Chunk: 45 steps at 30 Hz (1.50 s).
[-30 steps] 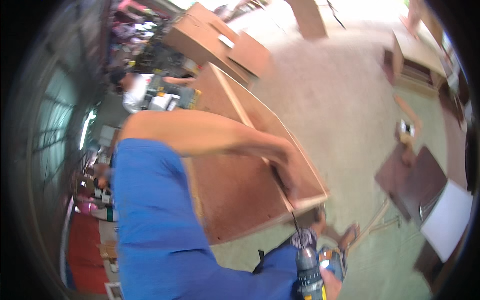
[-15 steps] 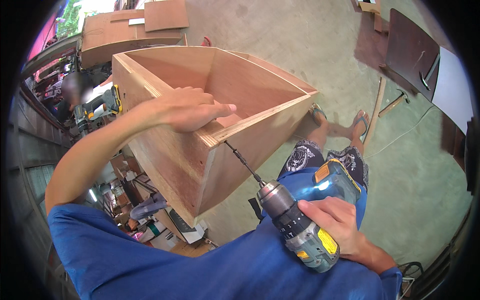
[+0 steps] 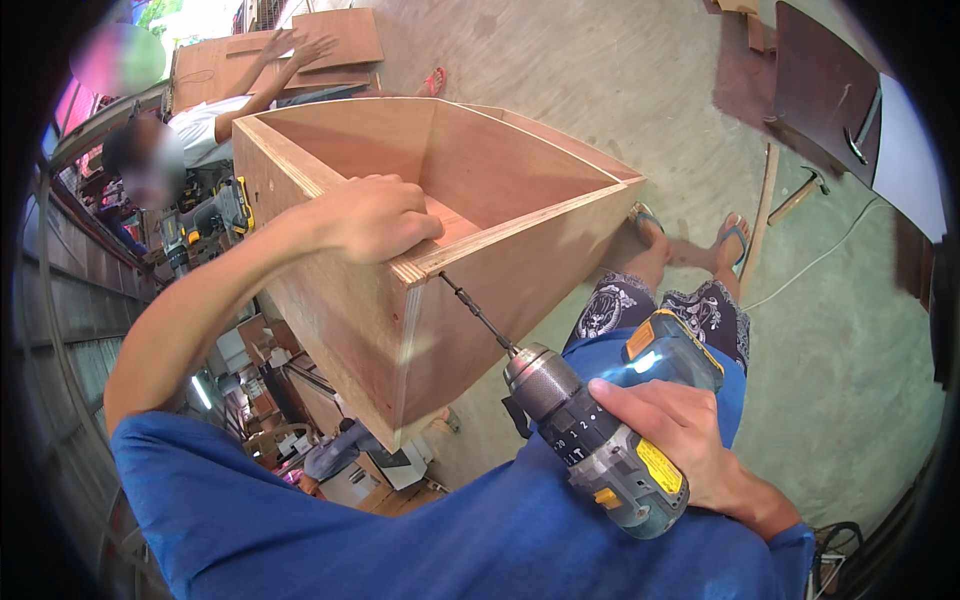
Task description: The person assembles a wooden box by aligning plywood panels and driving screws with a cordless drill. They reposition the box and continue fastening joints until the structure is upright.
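A large open-topped plywood box (image 3: 345,320) stands in front of me, with an inner divider near its far right side. My left hand (image 3: 375,220) is closed over its top edge near the front corner, fingers curled around the board. Held in my right hand (image 3: 675,430) is a grey and black cordless drill (image 3: 590,430) with yellow labels. The long dark drill bit (image 3: 478,318) points up and left, and its tip meets the box's top edge beside the corner. A lit lamp (image 3: 647,362) glows near the drill's battery. My palm hides part of the handle.
Another drill (image 3: 210,222) appears left of the box, near a person in a white shirt (image 3: 205,130) with arms stretched out. Plywood sheets (image 3: 340,40) lie behind. On the floor at right are a hammer (image 3: 798,198), a wooden strip (image 3: 762,215), a cable (image 3: 820,260) and dark panels (image 3: 815,90).
The other person has leaned into view with both arms reaching over the plywood sheets. My left thumb has tucked in along the box edge. The drill has shifted slightly left with the view.
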Available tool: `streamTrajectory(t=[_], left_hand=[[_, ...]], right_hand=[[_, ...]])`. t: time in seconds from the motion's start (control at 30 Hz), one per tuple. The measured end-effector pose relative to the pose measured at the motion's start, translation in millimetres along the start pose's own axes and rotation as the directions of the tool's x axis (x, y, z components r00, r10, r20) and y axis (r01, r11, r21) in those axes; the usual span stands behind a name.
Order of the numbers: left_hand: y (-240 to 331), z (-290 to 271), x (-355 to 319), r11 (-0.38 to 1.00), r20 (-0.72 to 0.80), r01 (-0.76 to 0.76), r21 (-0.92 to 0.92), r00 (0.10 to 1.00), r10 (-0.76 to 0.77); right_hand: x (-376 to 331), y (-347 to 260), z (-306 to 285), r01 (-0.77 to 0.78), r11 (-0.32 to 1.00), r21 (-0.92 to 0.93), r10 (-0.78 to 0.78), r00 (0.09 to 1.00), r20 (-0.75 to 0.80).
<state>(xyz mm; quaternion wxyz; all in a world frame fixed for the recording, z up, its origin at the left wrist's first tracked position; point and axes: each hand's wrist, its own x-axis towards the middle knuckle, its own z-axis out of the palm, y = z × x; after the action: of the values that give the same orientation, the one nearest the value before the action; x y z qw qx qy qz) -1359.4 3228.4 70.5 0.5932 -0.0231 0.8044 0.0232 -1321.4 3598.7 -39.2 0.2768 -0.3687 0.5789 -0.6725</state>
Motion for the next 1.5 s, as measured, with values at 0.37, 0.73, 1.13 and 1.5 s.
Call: streamTrajectory(t=[0.37, 0.73, 1.13, 1.5], left_hand=[[3, -5, 3, 0.986, 0.149, 0.167, -0.014, 0.975, -0.163], [-4, 6, 0, 0.992, -0.003, 0.07, -0.101, 0.997, -0.071], [-3, 6, -2, 0.987, -0.008, 0.094, -0.131, 0.995, -0.096], [-3, 4, -1, 0.987, -0.008, 0.076, -0.141, 0.997, -0.078]], right_hand=[[1, 0, -1, -0.009, 1.0, -0.028, 0.009, 1.0, 0.005], [4, 0, -2, -0.013, 1.0, -0.013, 0.013, 1.0, -0.005], [11, 5, -8, -0.011, 0.999, 0.037, 0.011, 1.0, -0.008], [14, 8, -8, 0.01, 1.0, -0.014, -0.01, 0.999, 0.032]])
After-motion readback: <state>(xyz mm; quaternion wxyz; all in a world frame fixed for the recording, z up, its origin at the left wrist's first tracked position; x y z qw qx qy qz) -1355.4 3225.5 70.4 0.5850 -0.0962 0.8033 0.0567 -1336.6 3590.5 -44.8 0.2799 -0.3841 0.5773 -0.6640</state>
